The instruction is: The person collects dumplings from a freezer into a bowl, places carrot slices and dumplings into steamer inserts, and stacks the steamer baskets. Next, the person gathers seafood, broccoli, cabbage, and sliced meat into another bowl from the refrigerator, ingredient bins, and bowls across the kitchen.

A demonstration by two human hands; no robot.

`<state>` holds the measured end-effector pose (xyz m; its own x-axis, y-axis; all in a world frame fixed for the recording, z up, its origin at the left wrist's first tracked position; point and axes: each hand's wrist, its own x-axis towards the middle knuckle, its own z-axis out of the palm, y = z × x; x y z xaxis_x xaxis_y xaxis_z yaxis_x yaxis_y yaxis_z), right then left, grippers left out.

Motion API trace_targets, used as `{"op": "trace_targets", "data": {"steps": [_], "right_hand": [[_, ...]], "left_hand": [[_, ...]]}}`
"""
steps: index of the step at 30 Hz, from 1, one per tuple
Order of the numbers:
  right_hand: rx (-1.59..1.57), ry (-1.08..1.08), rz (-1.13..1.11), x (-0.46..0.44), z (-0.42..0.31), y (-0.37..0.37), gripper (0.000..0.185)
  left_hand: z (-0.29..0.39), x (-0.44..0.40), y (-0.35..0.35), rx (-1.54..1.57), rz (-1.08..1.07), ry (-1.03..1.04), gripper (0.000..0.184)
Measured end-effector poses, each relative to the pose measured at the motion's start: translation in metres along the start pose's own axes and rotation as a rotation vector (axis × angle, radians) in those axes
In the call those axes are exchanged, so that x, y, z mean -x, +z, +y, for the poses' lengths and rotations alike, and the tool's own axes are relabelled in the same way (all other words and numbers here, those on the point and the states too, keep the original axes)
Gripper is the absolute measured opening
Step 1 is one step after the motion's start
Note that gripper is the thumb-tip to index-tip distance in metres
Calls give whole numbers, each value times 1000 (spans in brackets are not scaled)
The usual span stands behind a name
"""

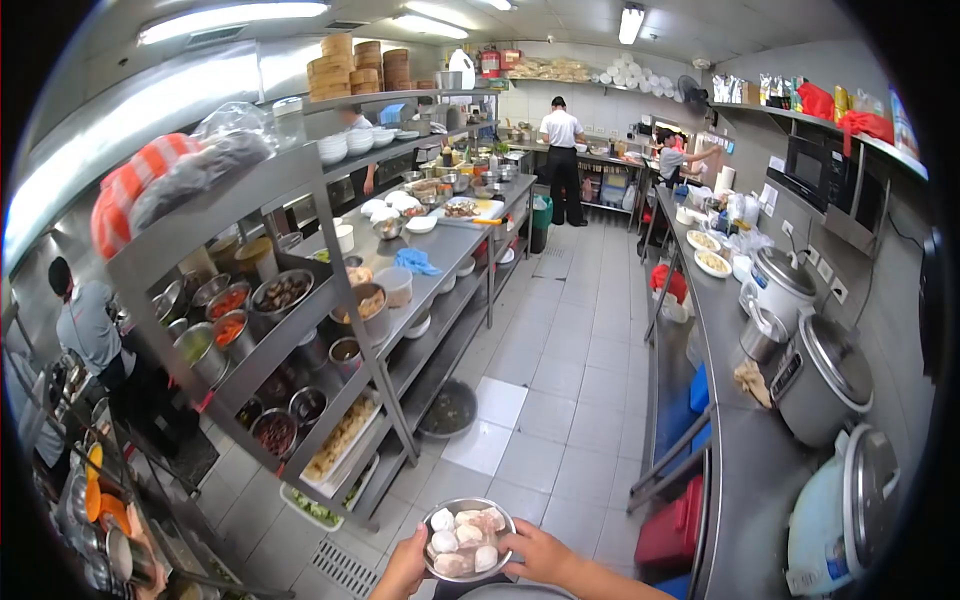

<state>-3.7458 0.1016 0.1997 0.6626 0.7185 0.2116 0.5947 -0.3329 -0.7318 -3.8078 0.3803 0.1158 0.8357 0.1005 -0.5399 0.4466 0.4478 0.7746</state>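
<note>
A round metal bowl (470, 501) is held low in front of me, at the bottom middle of the head view. Inside it lie several pale lumps of food (469, 535), some white and rounded, others pinkish; their exact kind is unclear. My left hand (406, 562) grips the bowl's left side, fingers closed against the wall. On the opposite side, my right hand (543, 553) has closed on the rim, its fingertips partly hidden under the bowl. The bowl is about level. Below it shows part of a grey round edge (515, 592).
To the left stands a metal shelf rack (395, 425) with food containers. A dark basin (448, 408) sits on the floor beside it. Along the right runs a metal counter (735, 440) with rice cookers (825, 380). Co-workers (563, 140) stand at the back; another person (90, 325) is at left.
</note>
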Motion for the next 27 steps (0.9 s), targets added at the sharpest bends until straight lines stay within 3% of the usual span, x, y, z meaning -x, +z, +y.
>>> {"op": "trace_targets", "data": {"steps": [5,10,13,15,16,18,20,22,26,27], "right_hand": [[98,53,89,-102,96,-71,36],[224,73,243,-177,160,-185,32],[286,115,509,-201,200,-234,30],[297,174,662,-210,227,-259,29],[303,204,731,-213,245,-266,30],[317,299,768,-221,270,-280,23],[329,398,803,-229,297,-297,19],[363,719,800,-246,330,-318,20],[379,712,827,-309,405,-391,20],[409,662,841,-325,433,-407,20]], "left_hand": [[81,-151,57,-102,-76,-21,90],[175,-294,162,-110,-230,29,88],[257,-343,244,-352,-433,12,91],[257,-417,276,-470,-615,-1,95],[283,-425,297,-485,-680,-102,91],[316,-453,323,-515,-792,-87,71],[337,-501,335,-638,-802,-18,67],[361,-553,341,-756,-808,58,65],[413,-674,353,-806,-646,-21,63],[429,-704,357,-1046,-586,24,63]]}}
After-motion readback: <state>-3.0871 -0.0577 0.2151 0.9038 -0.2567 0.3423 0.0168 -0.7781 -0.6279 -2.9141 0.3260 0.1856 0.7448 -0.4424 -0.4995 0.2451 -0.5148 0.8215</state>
